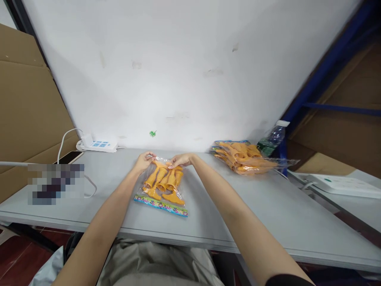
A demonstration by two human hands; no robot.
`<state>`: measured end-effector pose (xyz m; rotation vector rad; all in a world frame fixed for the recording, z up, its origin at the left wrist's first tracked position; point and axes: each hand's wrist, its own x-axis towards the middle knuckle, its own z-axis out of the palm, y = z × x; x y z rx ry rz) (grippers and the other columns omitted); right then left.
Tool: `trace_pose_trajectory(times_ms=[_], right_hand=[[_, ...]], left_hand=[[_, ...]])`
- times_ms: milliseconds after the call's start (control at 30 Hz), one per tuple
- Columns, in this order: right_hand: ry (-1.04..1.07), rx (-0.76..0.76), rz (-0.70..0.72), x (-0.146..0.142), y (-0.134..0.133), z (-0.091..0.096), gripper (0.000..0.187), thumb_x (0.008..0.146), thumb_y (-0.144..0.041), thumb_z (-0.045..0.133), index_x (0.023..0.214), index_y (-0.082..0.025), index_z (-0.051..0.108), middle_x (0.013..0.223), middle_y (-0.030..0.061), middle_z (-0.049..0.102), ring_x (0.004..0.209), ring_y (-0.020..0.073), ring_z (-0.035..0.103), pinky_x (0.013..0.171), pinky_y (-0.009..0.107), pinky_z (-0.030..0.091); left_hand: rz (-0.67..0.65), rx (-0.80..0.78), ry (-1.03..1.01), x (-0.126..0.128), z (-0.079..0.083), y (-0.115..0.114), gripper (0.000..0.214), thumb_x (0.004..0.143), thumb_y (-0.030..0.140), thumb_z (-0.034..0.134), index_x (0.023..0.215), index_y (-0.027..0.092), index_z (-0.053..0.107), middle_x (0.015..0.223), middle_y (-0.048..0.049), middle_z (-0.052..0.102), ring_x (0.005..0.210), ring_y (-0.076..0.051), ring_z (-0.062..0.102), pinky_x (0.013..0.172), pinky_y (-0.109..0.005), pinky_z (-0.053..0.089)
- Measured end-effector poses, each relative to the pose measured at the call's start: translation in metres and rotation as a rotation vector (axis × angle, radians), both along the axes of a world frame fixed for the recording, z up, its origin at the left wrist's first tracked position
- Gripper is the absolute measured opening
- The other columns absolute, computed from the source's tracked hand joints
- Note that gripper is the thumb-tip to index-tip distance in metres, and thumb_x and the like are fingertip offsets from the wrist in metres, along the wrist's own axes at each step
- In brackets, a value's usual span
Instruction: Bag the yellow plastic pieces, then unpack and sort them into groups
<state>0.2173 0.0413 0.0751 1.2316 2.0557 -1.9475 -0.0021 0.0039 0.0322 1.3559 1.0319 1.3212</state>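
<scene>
A clear plastic bag (163,184) of orange plastic pieces, some shaped like small trumpets, lies on the grey table in front of me. Its colourful printed strip faces my body. My left hand (145,161) pinches the bag's far left corner between thumb and fingers. On the far right side, my right hand (180,160) grips the bag's edge, its thumb over the film near the orange pieces. Whether the bag's far edge is sealed I cannot tell.
Similar filled bags (241,157) are stacked at the back right, beside a plastic bottle (272,139). A white power strip (101,145) with a charger and cable stands at the back left, near a phone (70,157). Cardboard (29,111) flanks the table (208,222).
</scene>
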Motion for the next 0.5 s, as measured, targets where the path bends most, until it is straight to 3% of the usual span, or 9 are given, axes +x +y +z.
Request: trace_pose_trajectory(times_ms=[100, 233, 367, 500], right_hand=[[0.113, -0.05, -0.148, -0.001, -0.011, -0.003, 0.038, 0.053, -0.032, 0.088, 0.081, -0.012, 0.07, 0.076, 0.0063, 0.075, 0.071, 0.0173, 0.07, 0.068, 0.025, 0.055], [0.335, -0.063, -0.357, 0.013, -0.026, 0.004, 0.019, 0.065, -0.02, 0.079, 0.08, -0.013, 0.068, 0.079, 0.0075, 0.075, 0.069, 0.0179, 0.07, 0.067, 0.027, 0.058], [0.508, 0.102, -0.681, 0.045, -0.036, 0.021, 0.008, 0.072, -0.014, 0.071, 0.079, -0.015, 0.066, 0.077, 0.0075, 0.075, 0.067, 0.0167, 0.07, 0.065, 0.024, 0.058], [0.666, 0.253, -1.054, 0.087, -0.036, 0.033, 0.005, 0.081, -0.018, 0.06, 0.082, -0.016, 0.064, 0.076, 0.0067, 0.073, 0.062, 0.0149, 0.067, 0.055, 0.021, 0.056]], left_hand=[[0.069, 0.024, -0.006, 0.002, 0.005, -0.002, 0.022, 0.067, 0.029, 0.075, 0.079, 0.016, 0.06, 0.078, -0.0024, 0.067, 0.075, -0.015, 0.067, 0.072, -0.027, 0.054], [0.273, 0.03, -0.091, -0.008, 0.007, 0.0, 0.018, 0.075, 0.025, 0.066, 0.09, 0.018, 0.059, 0.096, -0.0028, 0.063, 0.078, -0.013, 0.068, 0.068, -0.025, 0.055], [0.46, -0.124, -0.114, -0.024, 0.001, 0.005, 0.01, 0.077, 0.012, 0.054, 0.086, 0.016, 0.054, 0.083, -0.0009, 0.058, 0.06, -0.008, 0.061, 0.057, -0.022, 0.053], [0.538, -0.196, -0.152, -0.032, -0.006, 0.008, 0.014, 0.075, 0.006, 0.048, 0.084, 0.016, 0.051, 0.074, 0.0009, 0.056, 0.054, -0.007, 0.058, 0.056, -0.023, 0.052]])
